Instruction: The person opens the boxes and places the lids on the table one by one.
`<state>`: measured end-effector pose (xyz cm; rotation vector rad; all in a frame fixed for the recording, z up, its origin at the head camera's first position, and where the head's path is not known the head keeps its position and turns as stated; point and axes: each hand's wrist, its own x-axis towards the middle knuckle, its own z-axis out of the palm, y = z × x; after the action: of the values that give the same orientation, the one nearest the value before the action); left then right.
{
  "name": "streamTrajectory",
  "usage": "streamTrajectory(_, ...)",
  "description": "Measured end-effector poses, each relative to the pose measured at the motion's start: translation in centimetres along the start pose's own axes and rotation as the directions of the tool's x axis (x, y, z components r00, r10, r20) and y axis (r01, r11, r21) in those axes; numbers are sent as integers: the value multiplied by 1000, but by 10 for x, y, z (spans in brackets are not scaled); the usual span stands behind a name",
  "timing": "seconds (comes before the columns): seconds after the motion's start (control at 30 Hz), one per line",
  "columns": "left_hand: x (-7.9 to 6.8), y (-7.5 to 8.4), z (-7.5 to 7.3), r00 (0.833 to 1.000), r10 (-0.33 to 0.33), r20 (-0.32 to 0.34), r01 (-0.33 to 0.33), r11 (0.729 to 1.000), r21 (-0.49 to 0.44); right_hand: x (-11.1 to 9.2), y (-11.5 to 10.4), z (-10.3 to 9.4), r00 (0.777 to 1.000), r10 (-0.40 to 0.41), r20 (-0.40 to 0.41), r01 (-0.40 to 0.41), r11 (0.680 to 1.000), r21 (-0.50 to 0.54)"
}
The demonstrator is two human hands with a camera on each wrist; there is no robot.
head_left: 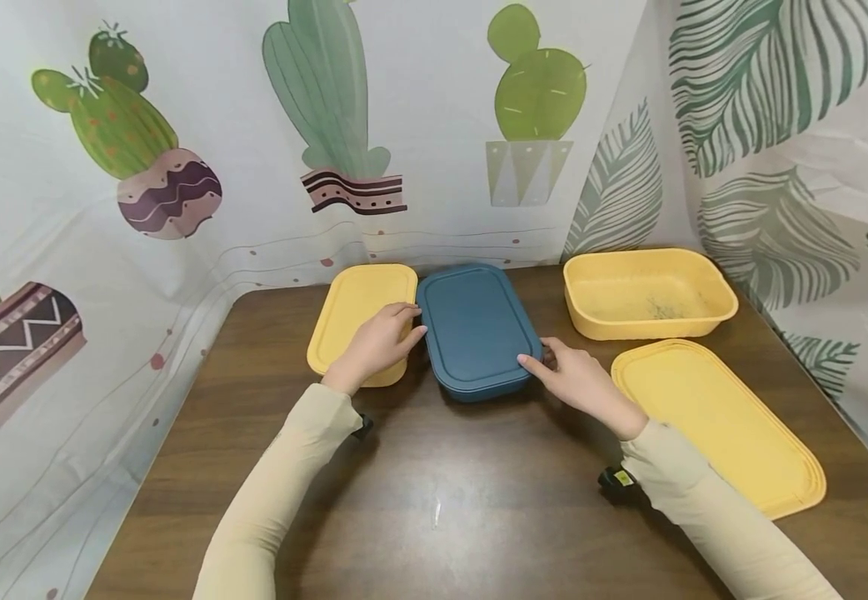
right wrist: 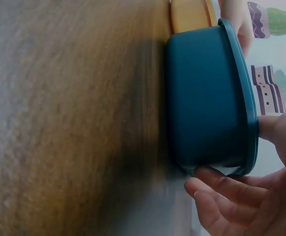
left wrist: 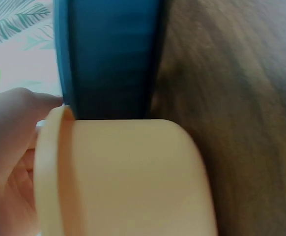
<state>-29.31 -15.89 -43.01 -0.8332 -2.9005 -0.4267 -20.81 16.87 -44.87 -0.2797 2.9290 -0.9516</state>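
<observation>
A blue lidded food container sits in the middle of the table, its lid on. My right hand grips its front right corner, with the thumb on the lid's edge and the fingers against the side below the rim. To its left stands a yellow lidded container. Over that container's right edge lies my left hand, its fingertips at the blue lid's left edge. Seen from the left wrist, the yellow container stands right beside the blue container, and part of the hand is hidden behind the yellow lid.
An open yellow container with dark specks inside stands at the back right. In front of it a yellow lid lies flat, close to my right forearm. Behind the wooden table hangs a cactus-print cloth.
</observation>
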Motion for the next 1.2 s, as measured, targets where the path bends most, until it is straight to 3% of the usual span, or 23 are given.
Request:
streamTrajectory(0.23, 1, -3, 5, 998, 40, -51, -40, 999, -6, 4, 1, -2, 1000, -24, 14, 23, 999, 24)
streamTrajectory(0.43, 4, 1, 4, 998, 55, -15, -55, 998, -15, 6, 1, -6, 999, -28, 41, 27, 999, 30)
streamTrajectory(0.6, 2, 5, 4, 997, 67, -30, -68, 998, -8, 8, 4, -12, 999, -27, 45, 26, 999, 21)
streamTrajectory(0.9, -13, 16, 0, 996, 85, -34, -84, 996, 29, 16, 16, -18, 999, -31, 16, 31, 999, 34)
streamTrajectory(1.2, -31, 26, -1, 985, 148, -93, -145, 988, 46, 18, 23, -21, 999, -21, -38, 24, 997, 75)
